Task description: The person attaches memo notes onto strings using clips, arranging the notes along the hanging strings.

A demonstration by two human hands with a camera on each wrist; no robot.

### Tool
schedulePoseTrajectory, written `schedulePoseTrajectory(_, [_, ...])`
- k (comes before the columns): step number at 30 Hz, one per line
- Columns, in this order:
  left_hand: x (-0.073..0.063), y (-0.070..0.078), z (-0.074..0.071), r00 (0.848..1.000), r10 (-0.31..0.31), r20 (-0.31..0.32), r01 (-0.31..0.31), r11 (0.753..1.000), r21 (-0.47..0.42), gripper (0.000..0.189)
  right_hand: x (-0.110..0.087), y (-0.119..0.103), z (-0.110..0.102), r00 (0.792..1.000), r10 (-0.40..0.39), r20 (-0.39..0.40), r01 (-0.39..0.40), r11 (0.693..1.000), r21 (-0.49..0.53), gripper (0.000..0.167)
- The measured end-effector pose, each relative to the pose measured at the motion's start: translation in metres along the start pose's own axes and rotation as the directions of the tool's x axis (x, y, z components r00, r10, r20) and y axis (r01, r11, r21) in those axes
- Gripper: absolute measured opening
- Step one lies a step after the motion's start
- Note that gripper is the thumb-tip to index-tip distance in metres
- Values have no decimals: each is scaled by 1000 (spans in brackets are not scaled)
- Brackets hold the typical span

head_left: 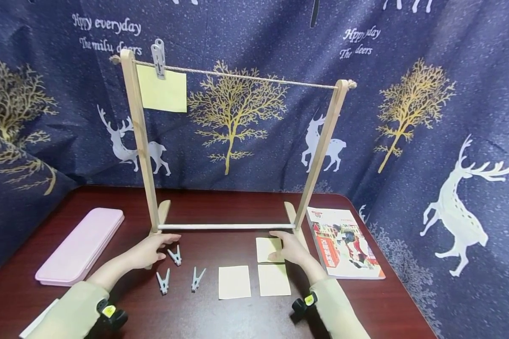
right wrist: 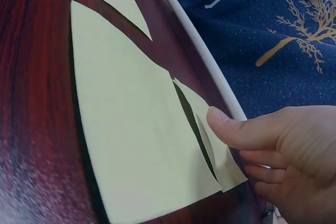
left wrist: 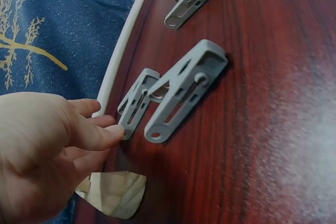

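Note:
My left hand (head_left: 146,252) reaches over a grey clothespin (head_left: 175,255) with its fingers loosely extended. In the left wrist view the thumb tip is right at the end of that clothespin (left wrist: 135,106). Two more clothespins, one left (head_left: 163,281) and one right (head_left: 197,279), lie nearer me. At the right, my right hand (head_left: 291,247) pinches a pale yellow paper note (head_left: 266,249), thumb over its face and fingers at its far edge. The note (right wrist: 223,161) bends slightly beside the thumb. Another two notes, one left (head_left: 234,282) and one right (head_left: 274,280), lie flat in front.
A wooden frame (head_left: 140,136) stands behind my hands with a string (head_left: 246,77) across its top. A metal clip (head_left: 158,59) holds a yellow note (head_left: 164,92) there. A pink case (head_left: 80,247) lies left, a book (head_left: 345,242) right.

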State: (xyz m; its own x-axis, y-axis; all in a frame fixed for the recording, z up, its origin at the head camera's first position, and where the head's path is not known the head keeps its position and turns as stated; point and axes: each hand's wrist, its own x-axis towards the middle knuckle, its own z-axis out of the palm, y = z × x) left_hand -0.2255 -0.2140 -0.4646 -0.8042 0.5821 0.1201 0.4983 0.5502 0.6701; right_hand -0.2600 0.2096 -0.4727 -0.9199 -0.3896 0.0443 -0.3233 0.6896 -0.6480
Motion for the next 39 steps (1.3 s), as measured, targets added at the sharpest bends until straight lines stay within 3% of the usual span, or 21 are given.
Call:
schedulePoseTrajectory(7, [7,-2,-4,999,-5,48,3,999,34,50,3,2,-2,998,-53,16,54,992,-116,74])
schedulePoseTrajectory(14, [9,-4,-4,998,-5,64,2,999,48,47,5,4,1,999,-17,27,22,983,-183,77])
schedulePoseTrajectory(22, [11,-4,-2,999,-7,50,4,998,65,47,5,4,2,999,-34,-2,34,988,-152,73])
schedulePoseTrajectory(29, [13,-9,-1,999,-13,34,11,997,76,47,6,0,4,998,17,-54,-22,995,-100,71])
schedulePoseTrajectory(39, [17,-11,-1,1000,-24,5,24,994,102,42,6,-5,6,991,-2,-135,-10,996,-88,64])
